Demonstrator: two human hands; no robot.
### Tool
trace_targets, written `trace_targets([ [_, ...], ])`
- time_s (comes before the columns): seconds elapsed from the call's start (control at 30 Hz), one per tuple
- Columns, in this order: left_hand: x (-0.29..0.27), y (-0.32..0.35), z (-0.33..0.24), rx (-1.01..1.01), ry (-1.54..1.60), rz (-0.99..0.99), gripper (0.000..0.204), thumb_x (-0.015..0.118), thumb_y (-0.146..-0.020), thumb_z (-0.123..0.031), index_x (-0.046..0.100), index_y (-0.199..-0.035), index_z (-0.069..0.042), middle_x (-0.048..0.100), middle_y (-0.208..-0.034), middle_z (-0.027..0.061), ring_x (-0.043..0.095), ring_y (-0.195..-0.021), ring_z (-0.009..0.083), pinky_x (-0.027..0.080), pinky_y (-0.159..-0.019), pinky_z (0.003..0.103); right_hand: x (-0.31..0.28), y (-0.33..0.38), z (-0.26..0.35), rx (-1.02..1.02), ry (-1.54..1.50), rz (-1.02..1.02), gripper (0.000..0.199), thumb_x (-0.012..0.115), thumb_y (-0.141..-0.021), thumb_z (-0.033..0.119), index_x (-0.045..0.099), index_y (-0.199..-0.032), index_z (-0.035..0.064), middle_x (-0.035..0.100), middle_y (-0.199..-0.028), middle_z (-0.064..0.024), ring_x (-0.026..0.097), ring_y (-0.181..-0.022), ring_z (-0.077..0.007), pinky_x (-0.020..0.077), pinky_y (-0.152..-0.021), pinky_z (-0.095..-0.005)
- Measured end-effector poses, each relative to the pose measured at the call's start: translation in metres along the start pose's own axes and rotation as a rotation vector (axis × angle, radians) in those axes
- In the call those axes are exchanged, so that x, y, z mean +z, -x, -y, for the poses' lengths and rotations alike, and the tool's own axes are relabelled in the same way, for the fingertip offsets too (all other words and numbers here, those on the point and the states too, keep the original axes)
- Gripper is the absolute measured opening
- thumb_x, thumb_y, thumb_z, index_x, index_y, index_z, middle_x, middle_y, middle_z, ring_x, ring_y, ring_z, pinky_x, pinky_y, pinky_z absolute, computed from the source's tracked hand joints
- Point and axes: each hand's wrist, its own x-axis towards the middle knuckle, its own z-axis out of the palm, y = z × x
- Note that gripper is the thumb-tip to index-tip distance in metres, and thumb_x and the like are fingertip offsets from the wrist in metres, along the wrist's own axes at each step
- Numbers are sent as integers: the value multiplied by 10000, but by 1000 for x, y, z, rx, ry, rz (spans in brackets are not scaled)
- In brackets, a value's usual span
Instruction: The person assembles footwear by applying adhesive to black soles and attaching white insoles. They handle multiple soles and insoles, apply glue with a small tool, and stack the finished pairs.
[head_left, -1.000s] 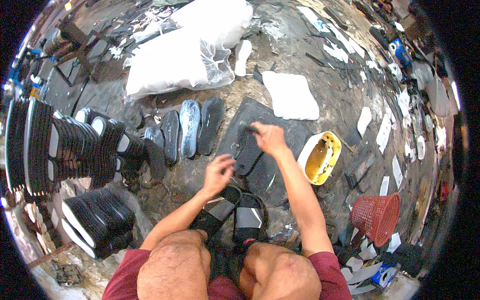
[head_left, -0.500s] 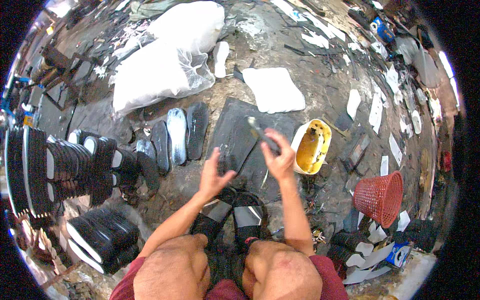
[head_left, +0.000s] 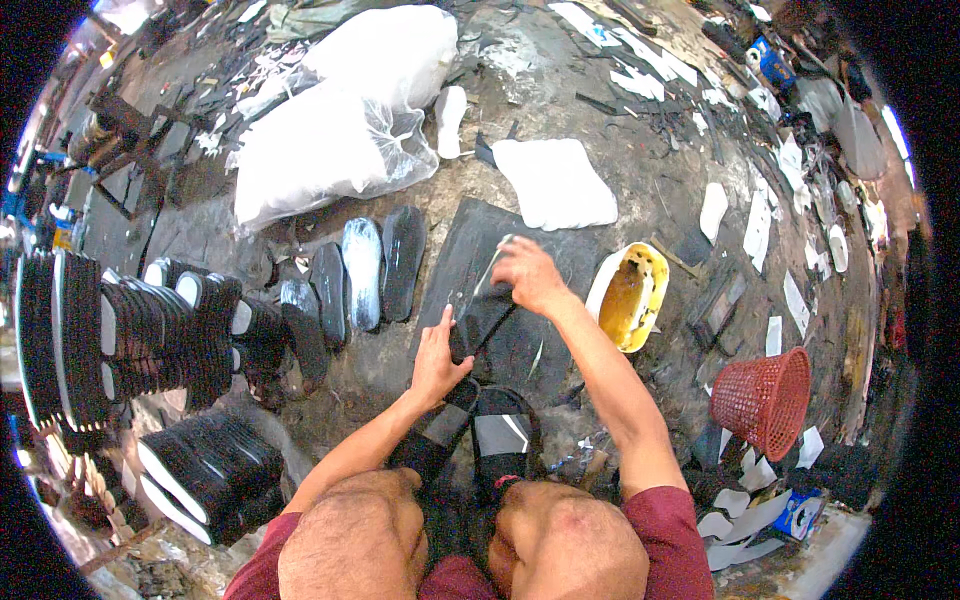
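My left hand [head_left: 437,360] rests with its fingers spread at the near left edge of a flat black sheet [head_left: 455,245]. Over the middle of that sheet, my right hand [head_left: 530,275] is closed around a brush, which the fingers now mostly hide. A pale wet-looking streak runs along the sheet beside those fingers. Right of the sheet stands a pale tub [head_left: 628,298] with yellow-brown paste inside and smears on its walls. Left of the sheet lie several shoe soles, a black one [head_left: 403,262] and a whitish one [head_left: 361,275] among them.
Stacks of black soles [head_left: 140,330] stand at the left, with another row [head_left: 215,470] nearer me. Beyond the sheet lie a large white plastic bag [head_left: 320,150] and a folded white piece [head_left: 556,182]. A red basket [head_left: 762,403] tilts at the right, amid scattered scraps.
My right hand has moved left and down onto the black sheet, still with the brush. The left hand has come down at the sheet's edge. The view has shifted slightly.
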Motion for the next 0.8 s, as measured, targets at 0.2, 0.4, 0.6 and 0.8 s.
trace_targets([
  [0.2,2,-6,-8,-3,32,9,1114,854,-692,-160,189,-1574,-20,604,-1273,176,527,-1120,372,436,-1040,428,-30,2,-9,587,21,318,355,656,-828,170,723,-1157,289,747,-968,-97,715,-947,-321,539,-837,-497],
  [0.4,12,-9,1,32,151,-33,1036,860,-708,-118,271,-1557,-33,582,-1318,195,555,-1138,360,463,-1009,417,-5,5,13,650,58,261,360,659,-858,219,679,-1216,249,740,-959,-133,718,-901,-345,564,-770,-497],
  [0.6,0,-2,38,-318,601,-397,504,583,-941,16,489,-1434,-35,634,-1281,135,653,-1066,183,543,-924,320,11,48,117,306,15,254,360,593,-832,165,677,-1177,220,720,-868,-47,710,-793,-250,547,-643,-442],
  [0.8,-2,-5,32,-256,521,-302,553,593,-915,32,470,-1450,-38,627,-1308,183,665,-1023,218,538,-922,319,-40,70,154,410,-266,-3,373,661,-837,157,661,-1210,177,718,-1058,-56,688,-961,-266,531,-834,-426],
])
